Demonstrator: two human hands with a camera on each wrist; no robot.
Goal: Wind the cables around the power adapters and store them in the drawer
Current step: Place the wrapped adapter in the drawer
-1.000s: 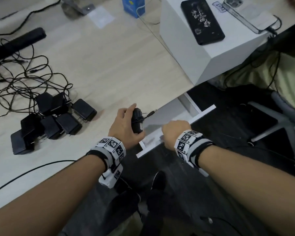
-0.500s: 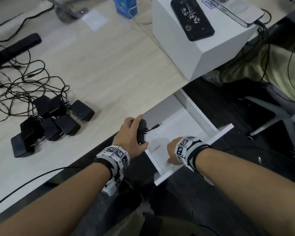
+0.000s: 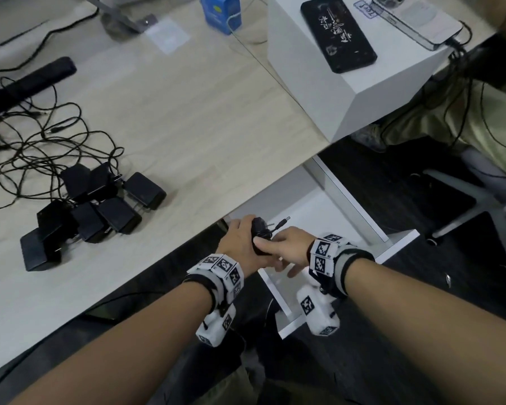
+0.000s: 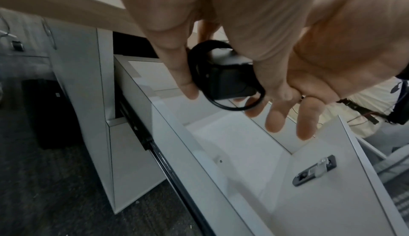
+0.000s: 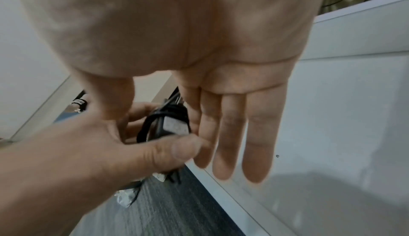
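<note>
The right hand (image 5: 221,64) fills the upper frame, palm toward the camera, its fingers (image 5: 256,134) straight and pointing down. From the lower left the left hand (image 5: 88,152) holds a black adapter (image 5: 175,126) wound with cable (image 5: 146,127), thumb pressed against its lower edge. The right index finger touches the adapter's side. Behind lies the white drawer (image 5: 332,134), with grey floor (image 5: 166,213) below its edge.

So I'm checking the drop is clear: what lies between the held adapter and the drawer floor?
Nothing: in the left wrist view the wound adapter hangs over bare white drawer floor.
</note>
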